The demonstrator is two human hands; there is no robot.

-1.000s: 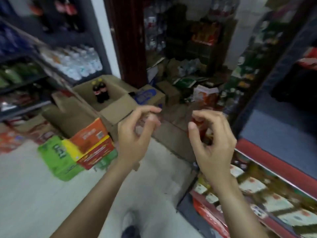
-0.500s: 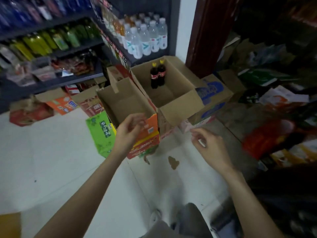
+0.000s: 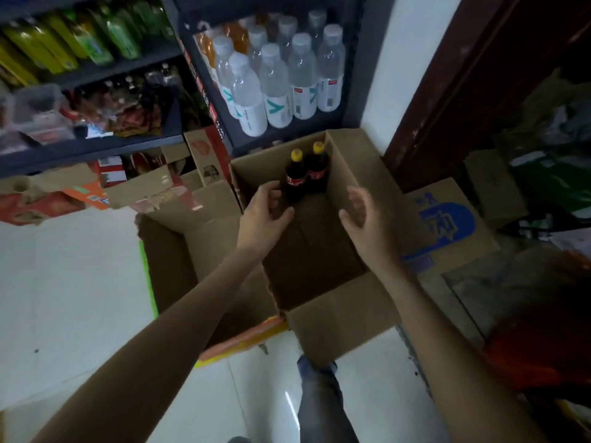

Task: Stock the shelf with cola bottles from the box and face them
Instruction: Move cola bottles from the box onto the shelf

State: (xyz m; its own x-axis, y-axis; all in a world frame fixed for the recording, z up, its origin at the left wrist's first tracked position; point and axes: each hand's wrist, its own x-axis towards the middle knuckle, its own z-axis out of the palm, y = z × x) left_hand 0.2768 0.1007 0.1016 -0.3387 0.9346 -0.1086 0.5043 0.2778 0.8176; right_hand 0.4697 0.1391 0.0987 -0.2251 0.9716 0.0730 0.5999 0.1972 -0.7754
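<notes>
Head view: open cardboard box [image 3: 355,174] on the floor, both hands reaching in from above; frame somewhat soft with motion.
Left hand [image 3: 263,215]: fingers spread and loosely curved, holding nothing; fingertips just beside the left cola bottle, contact not confirmed.
Left cola bottle [image 3: 295,177]: upright in the far corner of the box, dark body, yellow cap, red label band; touching or nearly touching its neighbour.
Right cola bottle [image 3: 316,169]: upright, same make, set against the far wall of the box.
Right hand [image 3: 367,219]: fingers apart, palm turned inward, empty; near the right wall, well short of the bottles.
Long axis: vertical for both bottles, caps pointing up toward the camera, bases on the box floor.
Label facing: red bands turned roughly toward the viewer; print too blurred to read.
Step in hand, judged: reach for the last two bottles, one per hand.
Method advised: close each hand round the body at or just below the label, not the cap; lift straight up to clear the walls and flaps; keep both upright to avoid shaking the contents.
Shelf [image 3: 287,135]: dark unit behind the box, water bottles [image 3: 278,81] standing on it; destination slot for cola not identifiable here.
Facing, once placed: labels outward, bottles flush at the shelf edge.
Risk, judged: tight corner, knuckles may catch the cardboard wall.
</notes>
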